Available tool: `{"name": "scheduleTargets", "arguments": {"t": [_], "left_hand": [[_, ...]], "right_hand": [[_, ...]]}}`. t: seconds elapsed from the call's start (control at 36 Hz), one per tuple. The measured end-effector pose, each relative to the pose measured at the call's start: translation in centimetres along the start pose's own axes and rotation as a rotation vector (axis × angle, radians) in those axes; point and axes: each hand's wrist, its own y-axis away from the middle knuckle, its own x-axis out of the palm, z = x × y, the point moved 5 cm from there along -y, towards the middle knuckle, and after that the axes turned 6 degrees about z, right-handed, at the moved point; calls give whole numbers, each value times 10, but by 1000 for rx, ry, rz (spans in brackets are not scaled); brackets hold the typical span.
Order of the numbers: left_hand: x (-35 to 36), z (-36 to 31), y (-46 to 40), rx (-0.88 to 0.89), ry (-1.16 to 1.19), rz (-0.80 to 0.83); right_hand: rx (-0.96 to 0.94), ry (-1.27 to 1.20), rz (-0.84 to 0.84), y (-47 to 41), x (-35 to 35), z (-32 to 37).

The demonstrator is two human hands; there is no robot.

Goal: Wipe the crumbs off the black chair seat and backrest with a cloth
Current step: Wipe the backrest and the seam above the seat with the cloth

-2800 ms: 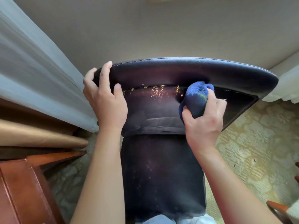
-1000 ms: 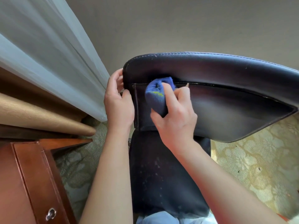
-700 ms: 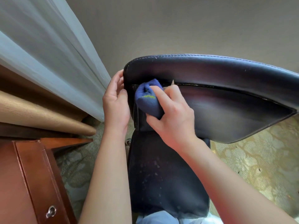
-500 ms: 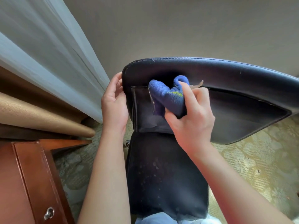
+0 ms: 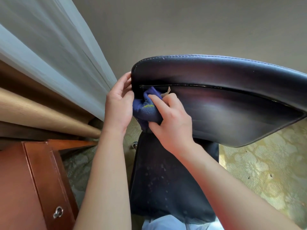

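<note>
The black leather chair seat (image 5: pixel 229 103) fills the upper right, seen from above, with its backrest (image 5: pixel 166 183) dropping toward me. My right hand (image 5: pixel 172 123) grips a bunched blue cloth (image 5: pixel 146 110) and presses it into the seat's left corner, by the seam. A few yellow crumbs cling to the cloth. My left hand (image 5: pixel 118 105) holds the seat's left edge, fingers curled round the rim. Pale specks dot the backrest.
A white sheer curtain (image 5: pixel 49 55) and tan drapes (image 5: pixel 41 110) hang at the left. A red-brown wooden cabinet (image 5: pixel 29 188) with a metal pull stands at the lower left. Patterned green-gold carpet (image 5: pixel 265 171) lies under the chair.
My right hand has slid the cloth left from the seat's middle right to its left corner, beside my left hand. The yellow crumbs along the seam are gone.
</note>
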Motion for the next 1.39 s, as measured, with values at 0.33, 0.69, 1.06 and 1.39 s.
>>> {"name": "scheduleTargets", "arguments": {"t": [0.33,0.69,1.06,1.39], "left_hand": [[44,-41,54,63,-417,318],[149,-46,80,145,-630,718],[236,-42,103,215,-664,918],[256,-27,92,216,-823,723]], "right_hand": [[18,-169,-149,38,-57,-36],[213,-703,-15,94,-110,-108],[491,-1024,-292,133,-145,-181],[508,-895,-584,136,-168,-211]]}}
